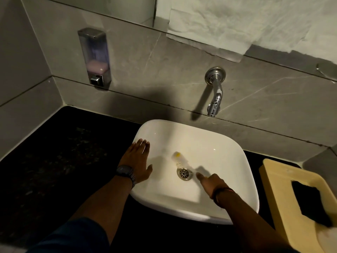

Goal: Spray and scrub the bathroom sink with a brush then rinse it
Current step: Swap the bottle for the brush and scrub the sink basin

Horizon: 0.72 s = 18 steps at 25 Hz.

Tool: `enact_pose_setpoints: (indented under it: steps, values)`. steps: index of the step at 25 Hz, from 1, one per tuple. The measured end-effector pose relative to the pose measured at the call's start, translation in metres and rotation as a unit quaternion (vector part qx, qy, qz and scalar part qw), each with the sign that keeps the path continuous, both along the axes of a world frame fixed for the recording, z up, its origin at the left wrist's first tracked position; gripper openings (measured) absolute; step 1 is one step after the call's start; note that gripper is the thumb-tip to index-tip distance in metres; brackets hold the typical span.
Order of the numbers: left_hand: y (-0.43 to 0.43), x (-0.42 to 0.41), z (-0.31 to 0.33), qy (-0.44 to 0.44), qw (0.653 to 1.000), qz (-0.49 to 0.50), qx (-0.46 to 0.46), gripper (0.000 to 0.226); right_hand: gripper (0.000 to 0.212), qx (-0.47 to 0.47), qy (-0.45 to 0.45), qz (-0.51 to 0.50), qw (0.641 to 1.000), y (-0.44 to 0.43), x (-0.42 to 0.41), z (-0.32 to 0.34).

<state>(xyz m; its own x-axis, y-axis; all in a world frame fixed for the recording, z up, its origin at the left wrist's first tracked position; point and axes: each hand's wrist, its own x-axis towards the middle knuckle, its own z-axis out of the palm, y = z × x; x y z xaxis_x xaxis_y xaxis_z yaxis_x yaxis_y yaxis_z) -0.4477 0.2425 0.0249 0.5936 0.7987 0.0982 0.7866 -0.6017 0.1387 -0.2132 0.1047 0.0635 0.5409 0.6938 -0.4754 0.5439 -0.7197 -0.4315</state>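
Note:
A white square sink [228,143] sits on a black counter, with a steel drain [184,173] in its bottom. My right hand [212,181] is closed around the handle of a brush; its white and yellow head [179,159] is blurred, just above the drain. My left hand [137,159] lies flat and open on the sink's left rim, with a watch on its wrist. A chrome tap [215,95] sticks out of the wall over the sink's far edge; no water shows.
A soap dispenser [94,57] hangs on the grey tiled wall at the left. A beige tray [299,198] holding a black pad [311,203] stands on the counter at the right. A white towel [237,24] hangs above the tap. The black counter [54,161] extends left.

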Motion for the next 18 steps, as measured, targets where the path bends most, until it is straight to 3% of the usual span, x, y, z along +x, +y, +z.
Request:
enact_pose_setpoints:
  steps: [2, 3, 5, 7, 9, 11, 12, 15, 18]
  values:
    - [0.002, 0.0, -0.001, 0.001, 1.0, -0.002, 0.005, 0.083, 0.043, 0.017, 0.027, 0.107, 0.994, 0.002, -0.012, -0.012]
    - [0.002, -0.001, -0.002, 0.001, 1.0, -0.002, 0.007, 0.083, 0.045, 0.018, -0.004, 0.122, 0.992, 0.0, -0.009, -0.014]
    - [0.001, 0.0, -0.003, 0.005, 1.0, 0.0, 0.007, 0.083, 0.065, -0.003, -0.101, -0.008, 0.995, -0.004, 0.011, -0.01]
    - [0.002, 0.0, -0.004, 0.012, 1.0, 0.001, 0.01, 0.083, 0.078, -0.057, -0.131, -0.124, 0.982, -0.02, 0.04, -0.002]
    - [0.002, 0.0, -0.005, 0.019, 1.0, -0.002, 0.016, 0.083, 0.075, -0.076, -0.057, -0.131, 0.987, -0.033, 0.058, 0.004]
    - [0.002, 0.0, -0.006, 0.024, 0.999, -0.003, 0.023, 0.083, 0.067, -0.1, 0.062, -0.084, 0.989, -0.044, 0.045, 0.014]
    - [0.003, 0.001, -0.006, 0.026, 0.999, -0.003, 0.023, 0.083, 0.068, -0.116, 0.077, -0.035, 0.99, -0.045, 0.036, 0.015]
    - [0.003, 0.001, -0.007, 0.035, 0.999, -0.001, 0.025, 0.083, 0.083, -0.101, -0.064, 0.088, 0.989, -0.036, 0.019, -0.009]
    - [0.003, 0.002, -0.008, 0.038, 0.999, 0.002, 0.017, 0.083, 0.081, -0.056, -0.128, -0.033, 0.99, -0.023, 0.023, -0.008]
